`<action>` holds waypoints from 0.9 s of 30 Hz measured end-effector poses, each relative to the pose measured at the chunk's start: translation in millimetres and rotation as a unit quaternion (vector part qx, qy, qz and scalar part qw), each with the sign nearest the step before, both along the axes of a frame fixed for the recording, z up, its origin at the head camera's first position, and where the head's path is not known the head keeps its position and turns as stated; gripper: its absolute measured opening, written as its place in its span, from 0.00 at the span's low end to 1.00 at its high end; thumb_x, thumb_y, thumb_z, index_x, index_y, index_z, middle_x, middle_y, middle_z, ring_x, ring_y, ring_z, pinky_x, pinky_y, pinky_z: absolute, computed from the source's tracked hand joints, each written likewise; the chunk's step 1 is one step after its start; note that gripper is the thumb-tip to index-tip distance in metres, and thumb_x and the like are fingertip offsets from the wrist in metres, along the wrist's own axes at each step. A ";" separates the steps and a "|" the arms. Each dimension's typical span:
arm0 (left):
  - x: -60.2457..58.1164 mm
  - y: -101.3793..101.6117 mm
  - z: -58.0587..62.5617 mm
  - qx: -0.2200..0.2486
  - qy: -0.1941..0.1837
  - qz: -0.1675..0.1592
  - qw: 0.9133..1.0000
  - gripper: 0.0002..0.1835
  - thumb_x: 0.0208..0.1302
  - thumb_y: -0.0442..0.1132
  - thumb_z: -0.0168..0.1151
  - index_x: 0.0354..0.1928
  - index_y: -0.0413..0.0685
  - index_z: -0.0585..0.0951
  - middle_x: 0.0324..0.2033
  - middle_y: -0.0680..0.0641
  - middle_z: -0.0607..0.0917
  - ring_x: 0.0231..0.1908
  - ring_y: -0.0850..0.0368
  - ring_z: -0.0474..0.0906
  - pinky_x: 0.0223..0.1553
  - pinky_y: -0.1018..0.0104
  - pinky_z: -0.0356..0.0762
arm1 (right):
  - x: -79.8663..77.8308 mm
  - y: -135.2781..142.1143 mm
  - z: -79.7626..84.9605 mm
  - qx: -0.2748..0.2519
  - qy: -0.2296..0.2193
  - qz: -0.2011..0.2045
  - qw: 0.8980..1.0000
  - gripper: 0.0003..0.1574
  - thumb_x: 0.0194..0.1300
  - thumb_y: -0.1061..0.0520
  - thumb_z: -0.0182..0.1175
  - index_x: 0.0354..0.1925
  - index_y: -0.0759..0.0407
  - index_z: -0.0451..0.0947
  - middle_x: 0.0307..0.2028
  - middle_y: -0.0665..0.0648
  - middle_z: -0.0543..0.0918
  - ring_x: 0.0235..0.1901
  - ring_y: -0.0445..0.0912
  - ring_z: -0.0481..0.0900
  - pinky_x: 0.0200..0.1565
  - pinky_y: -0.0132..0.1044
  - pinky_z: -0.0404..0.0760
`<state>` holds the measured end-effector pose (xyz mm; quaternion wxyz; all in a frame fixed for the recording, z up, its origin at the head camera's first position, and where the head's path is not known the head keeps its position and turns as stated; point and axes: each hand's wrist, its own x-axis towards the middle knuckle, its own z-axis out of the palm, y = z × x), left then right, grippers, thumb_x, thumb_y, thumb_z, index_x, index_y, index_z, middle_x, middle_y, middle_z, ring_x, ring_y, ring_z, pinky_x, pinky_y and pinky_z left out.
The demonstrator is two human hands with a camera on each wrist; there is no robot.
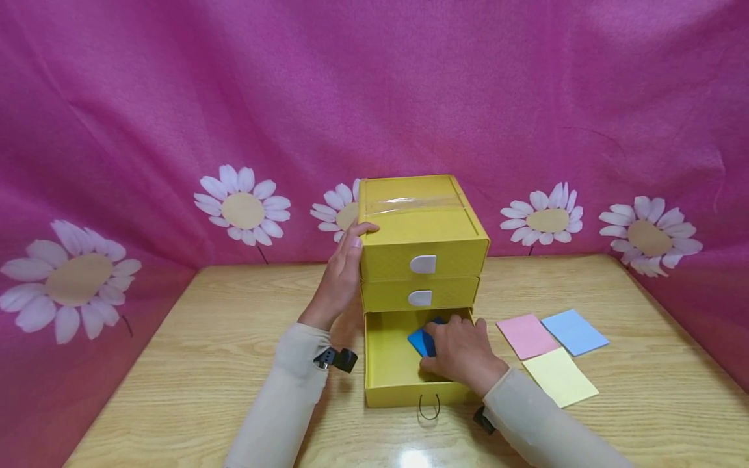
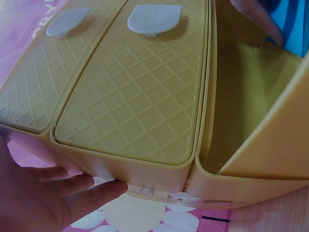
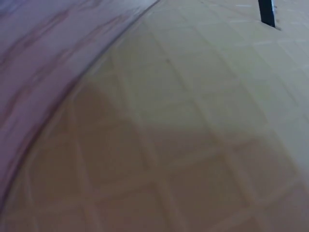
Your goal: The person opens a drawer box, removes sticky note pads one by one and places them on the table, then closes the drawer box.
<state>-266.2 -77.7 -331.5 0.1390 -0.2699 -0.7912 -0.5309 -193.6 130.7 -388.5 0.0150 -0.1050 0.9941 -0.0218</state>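
Observation:
A yellow drawer unit (image 1: 424, 224) has its bottom drawer (image 1: 386, 394) pulled out. My left hand (image 1: 339, 279) rests against the unit's left side near the top corner; in the left wrist view its fingers (image 2: 94, 198) lie extended along that side. Inside the bottom drawer, my right hand (image 1: 465, 354) holds a blue sticky note pad (image 1: 417, 340) between thumb and fingers. Part of the pad is hidden beneath the hand. The left wrist view catches a finger beside the blue pad (image 2: 289, 21). Only the drawer's patterned front (image 3: 193, 121) fills most of the right wrist view.
Pink (image 1: 526, 335), light blue (image 1: 575, 332) and pale yellow (image 1: 560, 377) note pads lie on the wooden table (image 1: 251, 338) right of the unit. Two upper drawers with white tabs are closed. A thin dark loop (image 1: 430, 417) hangs at the drawer's front. A flowered pink cloth stands behind.

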 end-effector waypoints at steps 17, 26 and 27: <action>-0.6 0.6 -0.7 0.005 0.001 -0.003 1.000 0.24 0.76 0.57 0.26 0.64 0.63 0.66 0.72 0.59 0.56 0.71 0.64 0.49 0.69 0.51 0.49 | 1.8 -0.4 1.5 -0.028 0.018 -0.002 0.999 0.31 0.45 0.37 0.65 0.48 0.47 0.82 0.26 0.56 0.72 0.28 0.50 0.67 0.32 0.48 0.63; -0.4 -0.2 -0.5 0.002 -0.005 -0.001 1.000 0.24 0.75 0.58 0.27 0.64 0.65 0.66 0.73 0.58 0.54 0.72 0.64 0.45 0.70 0.51 0.47 | 3.2 0.4 4.9 -0.033 0.023 -0.006 0.999 0.29 0.46 0.38 0.63 0.46 0.49 0.83 0.25 0.55 0.70 0.28 0.49 0.65 0.31 0.47 0.62; -0.4 -0.4 -0.6 0.002 -0.005 -0.001 1.000 0.24 0.75 0.58 0.27 0.64 0.65 0.66 0.73 0.58 0.54 0.72 0.64 0.45 0.69 0.51 0.47 | 3.3 0.6 5.3 -0.034 0.024 -0.006 0.999 0.29 0.46 0.38 0.63 0.46 0.49 0.83 0.25 0.55 0.70 0.27 0.49 0.65 0.30 0.47 0.62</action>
